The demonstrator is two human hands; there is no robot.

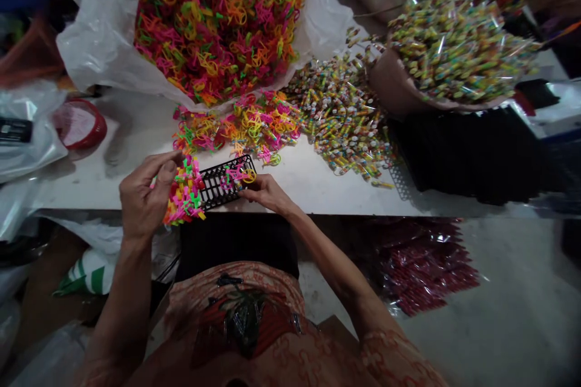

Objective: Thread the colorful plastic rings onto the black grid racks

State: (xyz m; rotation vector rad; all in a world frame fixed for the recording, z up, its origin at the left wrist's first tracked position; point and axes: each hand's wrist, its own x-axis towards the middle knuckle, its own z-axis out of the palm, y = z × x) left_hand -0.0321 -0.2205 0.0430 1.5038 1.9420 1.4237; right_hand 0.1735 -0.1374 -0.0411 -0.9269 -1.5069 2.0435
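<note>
A black slotted plastic rack [222, 184] lies near the front edge of the white table. Rows of pink, green, orange and yellow plastic pieces [185, 193] cover its left part. My left hand [146, 192] is raised at that end, its fingers closed with the thumb near them; what they hold, if anything, is hidden. With thumb and fingers, my right hand [269, 192] grips the rack's right end. Beside those fingers, a loose pink-and-yellow plastic piece [233, 177] rests on the rack.
Behind the rack, a big plastic bag [95, 51] brims with similar colourful pieces. Small wrapped yellow tubes [347, 121] are heaped to its right, with more in a tub [393, 81]. A black stack [472, 154] lies far right, a red round container [93, 124] left.
</note>
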